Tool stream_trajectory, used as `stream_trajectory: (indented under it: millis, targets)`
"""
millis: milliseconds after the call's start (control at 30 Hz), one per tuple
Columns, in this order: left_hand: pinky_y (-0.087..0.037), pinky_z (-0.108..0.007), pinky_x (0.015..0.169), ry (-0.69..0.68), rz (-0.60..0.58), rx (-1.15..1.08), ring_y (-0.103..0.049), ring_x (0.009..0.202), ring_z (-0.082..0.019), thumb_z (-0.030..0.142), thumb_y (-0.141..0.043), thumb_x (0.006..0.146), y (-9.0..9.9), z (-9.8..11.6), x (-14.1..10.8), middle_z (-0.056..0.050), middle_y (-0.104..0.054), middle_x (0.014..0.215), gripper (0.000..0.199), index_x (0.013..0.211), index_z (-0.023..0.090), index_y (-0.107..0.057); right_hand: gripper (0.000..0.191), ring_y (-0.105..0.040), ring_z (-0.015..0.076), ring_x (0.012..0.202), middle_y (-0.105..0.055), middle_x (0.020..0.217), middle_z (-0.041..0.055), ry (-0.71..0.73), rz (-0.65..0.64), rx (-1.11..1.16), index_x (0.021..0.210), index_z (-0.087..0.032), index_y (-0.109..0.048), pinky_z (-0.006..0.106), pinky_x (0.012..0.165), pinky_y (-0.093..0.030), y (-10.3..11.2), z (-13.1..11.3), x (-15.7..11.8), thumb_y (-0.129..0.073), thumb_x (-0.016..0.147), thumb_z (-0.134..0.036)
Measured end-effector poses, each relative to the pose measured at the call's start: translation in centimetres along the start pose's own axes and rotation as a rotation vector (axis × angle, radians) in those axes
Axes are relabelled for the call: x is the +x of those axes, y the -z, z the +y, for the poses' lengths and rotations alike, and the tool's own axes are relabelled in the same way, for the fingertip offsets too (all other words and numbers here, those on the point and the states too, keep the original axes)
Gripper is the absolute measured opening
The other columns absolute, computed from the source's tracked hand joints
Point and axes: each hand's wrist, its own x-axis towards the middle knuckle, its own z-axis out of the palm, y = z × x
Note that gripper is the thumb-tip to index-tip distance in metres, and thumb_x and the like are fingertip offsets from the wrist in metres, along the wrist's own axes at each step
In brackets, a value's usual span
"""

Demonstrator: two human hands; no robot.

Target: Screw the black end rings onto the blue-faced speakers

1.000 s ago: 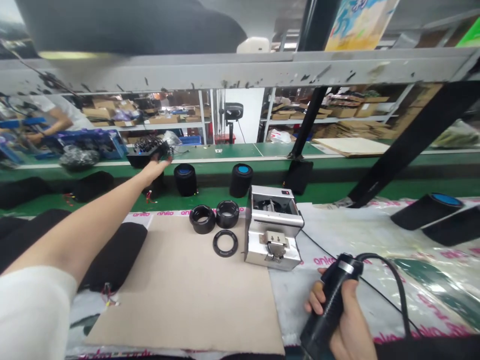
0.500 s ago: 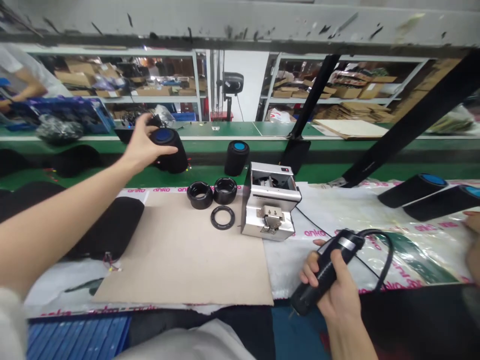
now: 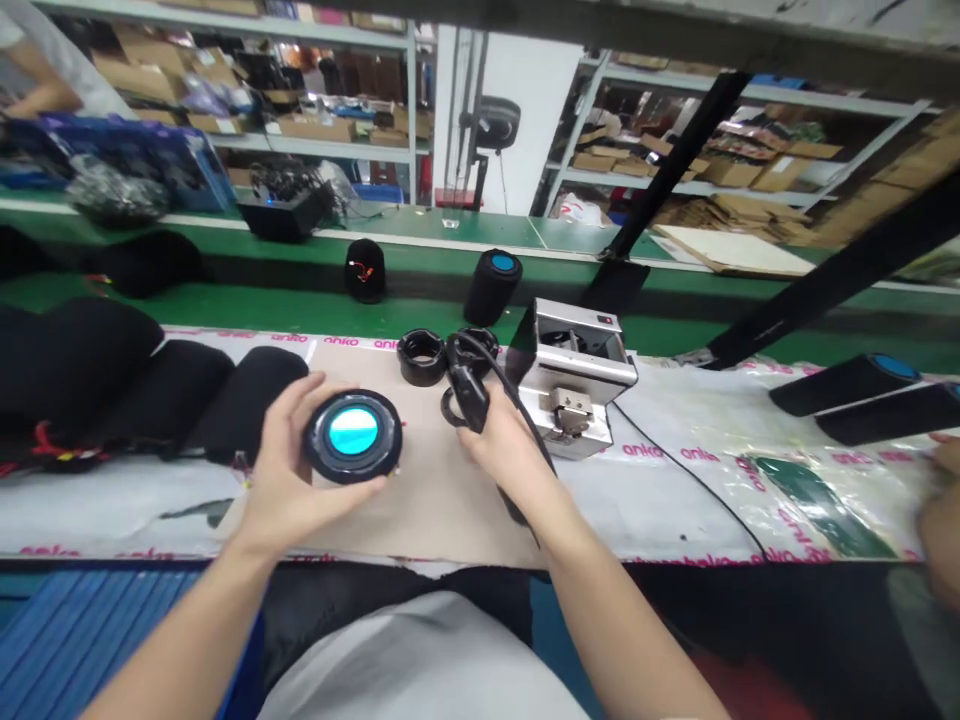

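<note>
My left hand (image 3: 281, 490) is closed around a black cylindrical speaker (image 3: 354, 432), its shiny blue round end facing up above the cardboard sheet (image 3: 442, 510). In my right hand (image 3: 510, 440) is a black electric screwdriver (image 3: 469, 385), with its cable end up and the lower part partly hidden by the hand. Just behind the screwdriver lie a thick black ring (image 3: 421, 357) and a second one, mostly covered. A flat black ring (image 3: 451, 408) shows partly beside the tool. To the right of my right hand stands a silver screw feeder (image 3: 574, 400).
Several black fabric-covered cylinders (image 3: 255, 400) lie at the left. Another speaker (image 3: 493, 288) and a black piece with red wires (image 3: 365, 270) stand on the green surface behind. A slanted black post (image 3: 832, 240) crosses the right side. A co-worker's hand (image 3: 945, 465) is at the right edge.
My left hand has brought the speaker from the green surface back toward me, over the cardboard. My right hand has moved left with the screwdriver, which is turned over. The view has tilted down.
</note>
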Motion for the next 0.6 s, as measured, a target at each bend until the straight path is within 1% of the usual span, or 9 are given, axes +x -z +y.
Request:
stream_trajectory:
  millis: [67,133,233,300,367,433,500,600]
  targets:
    - [-0.057,-0.055,0.118,0.037,0.013,-0.046,-0.064,0.143,-0.038,0.036,-0.103,0.063,-0.8,-0.2,-1.0,-0.015,-0.065,0.15,0.113,0.159,0.031,-0.043,0.058,-0.066,0.0309,0.131,-0.067,0.137,0.0147,0.012,-0.016,-0.061,0.14,-0.019,-0.059,0.043,0.115,-0.054,-1.3,0.1,1.1,-0.063,0.084,-0.004]
    - [-0.056,-0.055,0.12,0.082,-0.014,-0.091,-0.063,0.145,-0.039,0.04,-0.103,0.064,-1.0,-0.2,-1.2,-0.017,-0.063,0.154,0.113,0.159,0.029,-0.043,0.063,-0.063,0.0319,0.136,-0.066,0.138,0.0159,0.017,-0.034,-0.104,0.143,-0.018,-0.059,0.046,0.12,-0.05,-2.0,0.1,1.6,-0.057,0.083,0.002]
    - [-0.054,-0.056,0.121,0.178,-0.065,-0.09,-0.062,0.146,-0.041,0.043,-0.103,0.063,-0.5,0.1,-1.0,-0.018,-0.062,0.156,0.104,0.152,0.028,-0.052,0.068,-0.062,0.0323,0.136,-0.066,0.138,0.014,0.043,-0.071,-0.138,0.147,-0.021,-0.058,0.047,0.118,-0.05,-2.4,0.2,1.2,-0.053,0.084,0.004]
    - [-0.055,-0.056,0.12,0.196,-0.071,-0.059,-0.064,0.143,-0.041,0.043,-0.102,0.064,-0.3,0.3,-1.0,-0.017,-0.064,0.154,0.097,0.148,0.027,-0.056,0.068,-0.064,0.0334,0.132,-0.067,0.138,0.0131,0.054,-0.094,-0.145,0.149,-0.024,-0.057,0.047,0.113,-0.052,-2.2,0.1,0.4,-0.054,0.086,0.001]
    - [-0.058,-0.054,0.117,0.147,-0.066,-0.037,-0.066,0.141,-0.04,0.041,-0.101,0.064,-0.3,0.3,-1.0,-0.015,-0.067,0.15,0.094,0.145,0.027,-0.057,0.063,-0.067,0.0335,0.125,-0.069,0.132,0.013,0.048,-0.118,-0.142,0.148,-0.025,-0.058,0.045,0.108,-0.054,-1.9,-0.1,-0.6,-0.057,0.088,-0.003]
    - [-0.06,-0.051,0.114,0.075,-0.059,-0.02,-0.069,0.137,-0.038,0.039,-0.101,0.064,-0.4,0.3,-1.0,-0.013,-0.07,0.146,0.09,0.143,0.027,-0.059,0.058,-0.07,0.0314,0.117,-0.072,0.122,0.0117,0.027,-0.144,-0.128,0.143,-0.024,-0.061,0.04,0.102,-0.056,-1.4,-0.3,-1.7,-0.061,0.088,-0.006]
    - [-0.061,-0.049,0.112,0.022,-0.073,-0.004,-0.071,0.133,-0.037,0.038,-0.1,0.064,-0.5,0.2,-1.0,-0.012,-0.071,0.142,0.088,0.141,0.027,-0.06,0.055,-0.071,0.029,0.11,-0.074,0.116,0.0093,-0.014,-0.167,-0.109,0.137,-0.024,-0.062,0.036,0.095,-0.056,-0.7,-0.3,-2.8,-0.065,0.085,-0.008]
    - [-0.063,-0.05,0.111,-0.022,-0.118,0.008,-0.072,0.131,-0.037,0.038,-0.099,0.064,-0.5,0.3,-1.0,-0.009,-0.072,0.141,0.087,0.141,0.028,-0.06,0.052,-0.072,0.0261,0.104,-0.074,0.113,0.0054,-0.103,-0.192,-0.074,0.13,-0.023,-0.062,0.033,0.089,-0.054,0.8,0.2,-4.4,-0.07,0.08,-0.011]
